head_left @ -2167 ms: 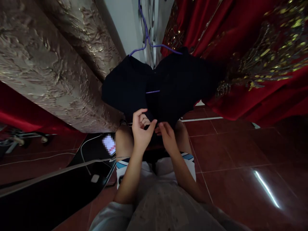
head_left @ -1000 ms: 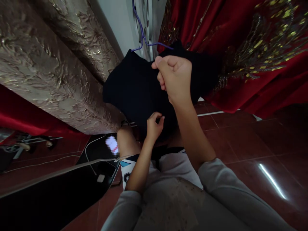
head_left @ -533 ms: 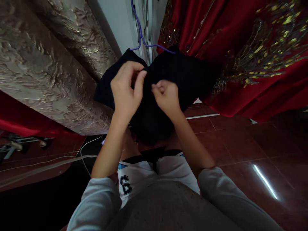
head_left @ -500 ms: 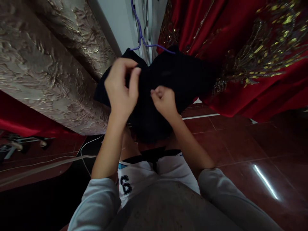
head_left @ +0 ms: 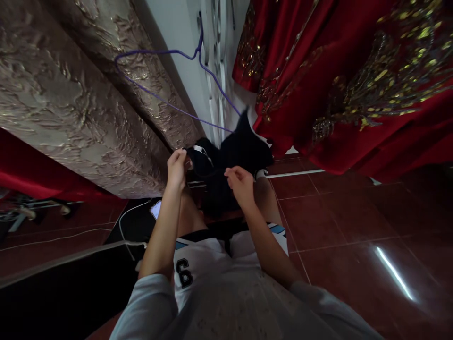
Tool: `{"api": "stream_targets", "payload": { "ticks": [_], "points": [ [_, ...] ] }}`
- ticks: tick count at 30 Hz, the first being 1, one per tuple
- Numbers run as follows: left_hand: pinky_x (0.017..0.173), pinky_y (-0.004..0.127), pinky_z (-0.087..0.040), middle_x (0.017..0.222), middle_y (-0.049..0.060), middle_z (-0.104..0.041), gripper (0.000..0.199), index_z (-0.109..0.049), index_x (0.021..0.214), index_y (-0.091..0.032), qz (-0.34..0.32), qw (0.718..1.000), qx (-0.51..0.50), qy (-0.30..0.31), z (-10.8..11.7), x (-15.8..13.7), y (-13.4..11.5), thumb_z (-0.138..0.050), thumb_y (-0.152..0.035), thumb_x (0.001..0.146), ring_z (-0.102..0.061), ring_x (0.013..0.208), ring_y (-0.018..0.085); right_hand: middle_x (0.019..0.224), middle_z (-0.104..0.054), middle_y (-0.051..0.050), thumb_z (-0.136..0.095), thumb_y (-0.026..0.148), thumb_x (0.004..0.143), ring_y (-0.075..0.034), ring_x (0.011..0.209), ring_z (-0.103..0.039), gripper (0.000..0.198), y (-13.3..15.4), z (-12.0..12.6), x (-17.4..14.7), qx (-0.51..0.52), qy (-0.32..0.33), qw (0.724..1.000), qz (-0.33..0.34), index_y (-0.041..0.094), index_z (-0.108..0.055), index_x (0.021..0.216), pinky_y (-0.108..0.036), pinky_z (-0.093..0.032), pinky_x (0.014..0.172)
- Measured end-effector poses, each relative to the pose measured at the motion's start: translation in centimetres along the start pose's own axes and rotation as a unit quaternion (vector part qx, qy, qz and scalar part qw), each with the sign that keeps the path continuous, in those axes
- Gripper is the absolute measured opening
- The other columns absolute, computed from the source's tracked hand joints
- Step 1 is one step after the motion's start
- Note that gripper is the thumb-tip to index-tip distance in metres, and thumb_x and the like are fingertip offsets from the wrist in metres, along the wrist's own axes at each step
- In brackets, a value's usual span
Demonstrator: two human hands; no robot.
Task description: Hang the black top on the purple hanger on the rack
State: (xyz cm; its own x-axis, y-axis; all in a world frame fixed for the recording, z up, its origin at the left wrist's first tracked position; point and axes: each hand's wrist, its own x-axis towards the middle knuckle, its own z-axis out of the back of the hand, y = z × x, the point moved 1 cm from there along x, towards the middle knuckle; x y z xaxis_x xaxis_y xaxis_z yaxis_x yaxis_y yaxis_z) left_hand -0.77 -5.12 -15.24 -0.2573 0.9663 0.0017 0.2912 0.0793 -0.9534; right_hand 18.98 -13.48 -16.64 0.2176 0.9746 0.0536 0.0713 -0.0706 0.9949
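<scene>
A dark navy garment, its exact kind hard to make out, hangs tilted from one end of a purple wire hanger. The hanger's left arm is bare; its right end still goes into the cloth. My left hand pinches the garment's left edge, beside a white strip on the inside of the cloth. My right hand pinches the front edge near the middle. Lower folds drop between my knees and are too dark to read.
A white metal rack behind carries the hanger. Beige textured fabric hangs at left, a red sequined gown at right. A lit phone and white cables lie on a black surface. Red tiles cover the floor.
The garment's left side has come off the hanger and dropped toward me. My left hand has moved down and closed on its edge. My right hand is lower. The hanger now tilts, left arm bare.
</scene>
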Motion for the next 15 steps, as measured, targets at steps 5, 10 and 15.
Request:
{"api": "stream_targets", "payload": {
  "ticks": [5,10,15],
  "points": [
    [0.079,0.028,-0.055,0.087,0.002,-0.067,0.017,-0.07,0.093,-0.021,-0.206,0.95,0.159,0.174,-4.8,-4.5,-3.9,-0.074,-0.037,0.09,-0.065,0.08,0.016,0.112,-0.068,-0.008,-0.076,0.046,0.078,-0.021,0.1,-0.063,0.042,-1.1,1.7,-1.0,-0.06,0.001,0.995,0.074,0.019,-0.065,0.108,-0.033,-0.051,0.089],
    [0.099,0.038,-0.051,0.111,0.007,-0.065,0.02,-0.069,0.1,-0.022,-0.364,0.867,0.281,0.194,-6.6,-6.6,-5.6,-0.064,-0.041,0.099,-0.062,0.109,0.022,0.093,-0.069,-0.003,-0.059,0.032,0.084,-0.02,0.088,-0.063,0.016,2.9,-0.7,0.8,-0.046,0.231,0.968,0.086,0.021,-0.063,0.094,-0.033,-0.053,0.079],
    [0.094,0.041,-0.054,0.105,0.011,-0.07,0.057,-0.065,0.111,-0.022,-0.178,0.851,0.314,0.381,-1.7,-5.7,-3.1,-0.03,-0.066,0.104,-0.066,0.107,0.029,0.065,-0.055,0.002,-0.05,0.021,0.081,-0.013,0.063,-0.051,0.016,8.0,0.2,4.0,-0.103,0.347,0.924,0.12,0.02,-0.052,0.065,-0.026,-0.043,0.059]
  ]
}}
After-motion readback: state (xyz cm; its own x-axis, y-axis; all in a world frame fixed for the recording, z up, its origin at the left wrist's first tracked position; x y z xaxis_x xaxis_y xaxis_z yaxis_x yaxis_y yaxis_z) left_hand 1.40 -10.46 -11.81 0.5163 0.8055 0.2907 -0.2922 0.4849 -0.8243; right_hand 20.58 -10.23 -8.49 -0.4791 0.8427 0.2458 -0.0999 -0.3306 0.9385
